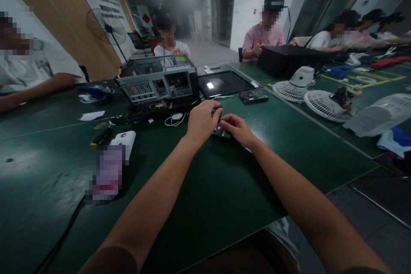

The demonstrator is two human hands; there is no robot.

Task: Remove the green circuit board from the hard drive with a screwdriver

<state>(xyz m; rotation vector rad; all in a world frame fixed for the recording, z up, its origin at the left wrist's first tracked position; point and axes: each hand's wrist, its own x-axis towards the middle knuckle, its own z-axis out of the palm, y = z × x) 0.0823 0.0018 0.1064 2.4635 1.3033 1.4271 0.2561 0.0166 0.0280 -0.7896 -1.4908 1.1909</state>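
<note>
Just above the green tabletop [192, 205], a small green circuit board [222, 135] shows beneath my fingers. My left hand [203, 120] is closed at its left and upper side, with its thumb and fingers around a dark part that is mostly hidden. From the right, my right hand [236, 128] pinches at the board's upper edge, fingertips close to the left thumb. Behind my hands stands an opened computer case [157, 87] with its metal frame bare. A hard drive [253, 96] lies beyond my right hand.
A black panel [224, 83] lies behind the hands. A white cable [176, 119] is by the case. To the left are a screwdriver [101, 136] and a white device [124, 143]. Fan parts [327, 105] stand at right. Several people sit around, one at a black case [289, 60].
</note>
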